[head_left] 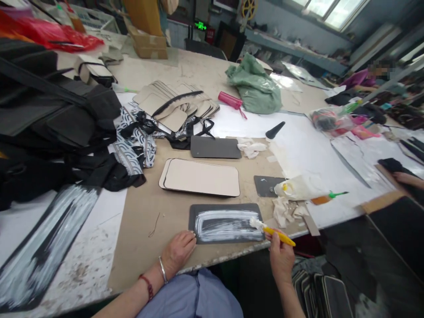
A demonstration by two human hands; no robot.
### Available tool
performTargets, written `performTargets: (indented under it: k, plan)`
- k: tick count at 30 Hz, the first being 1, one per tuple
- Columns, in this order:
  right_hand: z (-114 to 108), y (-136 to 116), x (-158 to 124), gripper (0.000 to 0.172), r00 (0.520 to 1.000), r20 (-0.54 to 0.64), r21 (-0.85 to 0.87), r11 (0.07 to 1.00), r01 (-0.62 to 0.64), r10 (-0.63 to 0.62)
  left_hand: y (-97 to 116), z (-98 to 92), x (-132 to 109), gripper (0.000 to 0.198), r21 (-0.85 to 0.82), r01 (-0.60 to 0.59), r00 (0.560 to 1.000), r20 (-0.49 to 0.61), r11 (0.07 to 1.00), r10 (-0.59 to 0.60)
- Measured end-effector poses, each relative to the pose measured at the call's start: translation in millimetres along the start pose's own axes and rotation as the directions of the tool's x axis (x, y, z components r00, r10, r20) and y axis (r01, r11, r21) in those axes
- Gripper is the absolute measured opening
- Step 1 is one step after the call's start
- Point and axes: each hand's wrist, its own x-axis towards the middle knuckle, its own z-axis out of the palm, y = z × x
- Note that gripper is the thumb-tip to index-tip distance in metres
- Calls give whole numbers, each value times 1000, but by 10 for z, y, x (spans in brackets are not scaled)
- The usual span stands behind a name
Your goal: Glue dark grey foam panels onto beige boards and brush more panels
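A dark grey rounded panel lies at the table's near edge, smeared with white glue. My left hand rests on the table with its fingertips pressing the panel's near left corner, fingers curled together. My right hand grips a yellow-handled brush whose white bristles touch the panel's right end. A stack of beige cardboard panels lies just beyond, and another grey panel farther back.
A glue bag, crumpled white rags and a small grey piece sit to the right. Black bags and patterned fabric pile up at left. A green bag and pink tube lie far back. Another person's hand shows at right.
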Motion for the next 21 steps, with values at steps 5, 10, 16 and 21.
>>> performTargets:
  k: [5,10,16,21]
  plan:
    - [-213,97,59,50,994,-22,-104,989,103,-106,53,14,58,20,12,29,999,13,1000,-29]
    - [-248,48,-79,43,957,71,-130,949,288,-280,63,6,72,20,17,20,1000,7,1000,-20]
    - [-171,-49,173,33,930,25,-141,919,367,-368,76,-29,96,22,31,29,1000,10,999,-29]
    - [80,-139,71,21,810,128,-14,816,578,-572,87,-11,98,25,58,22,1000,-5,998,-21]
